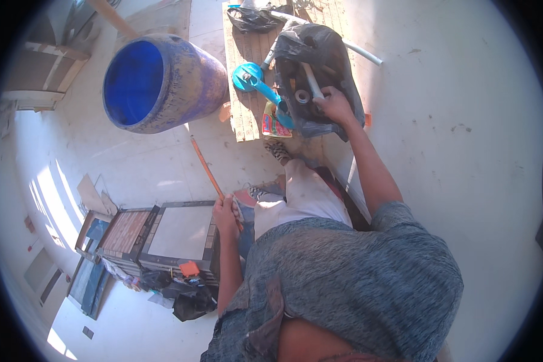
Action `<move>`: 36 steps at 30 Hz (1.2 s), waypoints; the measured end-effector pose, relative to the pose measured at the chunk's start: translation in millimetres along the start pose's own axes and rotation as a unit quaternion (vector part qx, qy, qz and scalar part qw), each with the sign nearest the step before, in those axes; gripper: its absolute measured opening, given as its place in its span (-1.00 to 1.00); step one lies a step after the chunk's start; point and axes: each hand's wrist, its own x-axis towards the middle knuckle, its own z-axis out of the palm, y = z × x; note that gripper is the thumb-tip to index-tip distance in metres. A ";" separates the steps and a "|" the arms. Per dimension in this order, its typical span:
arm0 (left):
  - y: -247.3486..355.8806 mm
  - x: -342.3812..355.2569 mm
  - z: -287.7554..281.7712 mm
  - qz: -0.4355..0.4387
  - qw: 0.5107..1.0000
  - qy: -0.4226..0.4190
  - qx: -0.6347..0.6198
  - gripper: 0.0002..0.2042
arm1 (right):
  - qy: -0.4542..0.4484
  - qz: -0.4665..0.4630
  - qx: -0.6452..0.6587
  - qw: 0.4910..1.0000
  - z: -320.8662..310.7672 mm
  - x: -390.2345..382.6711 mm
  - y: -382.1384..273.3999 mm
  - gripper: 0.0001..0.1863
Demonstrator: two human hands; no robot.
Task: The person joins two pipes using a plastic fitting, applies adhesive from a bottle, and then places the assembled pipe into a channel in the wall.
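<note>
My left hand point(225, 213) is closed around a thin orange-brown rod point(205, 165), which points up and away toward the blue barrel. My right hand point(335, 106) reaches into a black plastic-covered container point(315, 37) and grips the lower end of a short white pipe point(311, 77). Beside that pipe lies a small white ring point(301, 96) among dark pieces that I cannot make out. Just left of the container are a turquoise plastic piece with a round head point(248, 76) and a red-and-green packet point(273, 123).
A large blue barrel point(202, 84), smeared with dried grime, is at upper left. Wooden boards point(244, 114) lie under the container, with a longer white pipe point(363, 52) behind it. Stacked tiles point(181, 232) and black plastic bags point(194, 301) are at lower left.
</note>
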 end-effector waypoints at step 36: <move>-23.1 1.5 -35.3 -0.007 0.996 0.025 -0.088 -0.84 | 0.092 -0.087 -0.394 0.910 -129.8 131.2 -54.9 -0.66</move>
